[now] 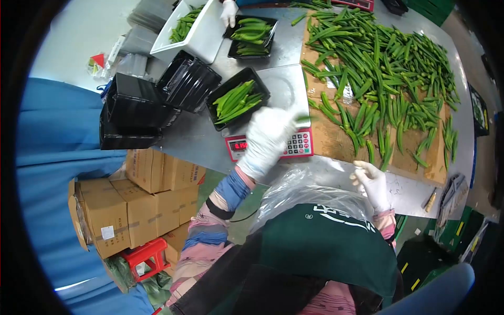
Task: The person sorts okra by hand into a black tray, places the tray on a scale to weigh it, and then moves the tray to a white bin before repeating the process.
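My left hand [269, 137], in a white glove and blurred by motion, is over the red-and-white digital scale [298, 143]. A smeared green okra pod [303, 119] sticks out from its closed fingers. On the scale's metal plate [289, 86], just beyond this hand, sits a black plastic tray [223, 122] with several okra pods [237, 102] in it. My right hand [371, 185], gloved in white, hovers by the table's near edge, fingers loosely bent and apart, nothing visible in them. A large okra pile [388, 63] lies on cardboard [341, 139] beyond it.
Stacked black trays [134, 107] stand at the left. A white box [197, 44] with okra and filled black trays [254, 50] are at the back, where another person's gloved hand [229, 13] rests. Cartons [128, 210] and a red stool [147, 257] are below left.
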Demonstrator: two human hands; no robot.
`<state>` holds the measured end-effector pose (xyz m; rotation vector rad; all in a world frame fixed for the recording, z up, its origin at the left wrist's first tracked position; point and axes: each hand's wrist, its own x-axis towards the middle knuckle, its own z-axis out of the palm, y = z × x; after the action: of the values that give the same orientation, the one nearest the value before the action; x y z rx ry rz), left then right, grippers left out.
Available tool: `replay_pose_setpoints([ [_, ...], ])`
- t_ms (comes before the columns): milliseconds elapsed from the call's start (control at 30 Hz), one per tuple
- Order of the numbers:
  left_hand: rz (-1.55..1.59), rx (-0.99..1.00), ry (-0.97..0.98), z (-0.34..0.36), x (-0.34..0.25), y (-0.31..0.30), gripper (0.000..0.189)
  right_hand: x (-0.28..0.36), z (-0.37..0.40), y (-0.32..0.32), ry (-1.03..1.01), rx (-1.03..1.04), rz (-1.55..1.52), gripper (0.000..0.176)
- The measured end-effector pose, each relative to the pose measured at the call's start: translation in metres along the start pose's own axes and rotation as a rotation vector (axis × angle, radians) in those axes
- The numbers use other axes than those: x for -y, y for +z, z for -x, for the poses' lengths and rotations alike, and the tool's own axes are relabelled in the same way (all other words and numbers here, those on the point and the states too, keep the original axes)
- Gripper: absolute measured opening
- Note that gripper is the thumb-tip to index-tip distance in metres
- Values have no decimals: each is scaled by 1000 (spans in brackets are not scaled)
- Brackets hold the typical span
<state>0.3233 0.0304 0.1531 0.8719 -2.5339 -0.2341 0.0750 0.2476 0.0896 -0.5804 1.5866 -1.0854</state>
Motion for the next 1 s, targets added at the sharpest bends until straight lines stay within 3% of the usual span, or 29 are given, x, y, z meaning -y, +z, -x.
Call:
replay_pose_setpoints([
  [67, -140, -191, -169, -4, 46, -9, 34, -21, -4, -12, 71, -82, -42, 28],
  [133, -220, -258, -250, 8, 94, -5, 34, -45, -13, -20, 43, -103, -3, 31],
  [200, -44, -310, -336, 19, 110, -9, 34, -63, -23, -27, 19, -152, 138, 35],
  [300, 11, -242, -267, 19, 68, -17, 32, -112, -48, -37, -356, -483, 688, 45],
  [400, 178, -41, -119, 33, 25, 17, 32, -127, -68, -44, -484, -652, 1121, 51],
  [433, 262, 48, -106, 36, 10, 27, 33, -129, -71, -45, -573, -723, 1139, 44],
  [533, 379, 198, -33, 51, -34, 47, 35, -135, -78, -66, -157, -601, 910, 36],
  [633, 412, 407, -20, 62, -61, 71, 41, -134, -74, -74, -104, -602, 962, 25],
  [733, 550, 422, 20, 60, -75, 56, 42, -133, -73, -78, -35, -558, 930, 22],
  [1000, 469, 522, -35, 48, -73, 67, 43, -130, -74, -77, -16, -541, 939, 19],
])
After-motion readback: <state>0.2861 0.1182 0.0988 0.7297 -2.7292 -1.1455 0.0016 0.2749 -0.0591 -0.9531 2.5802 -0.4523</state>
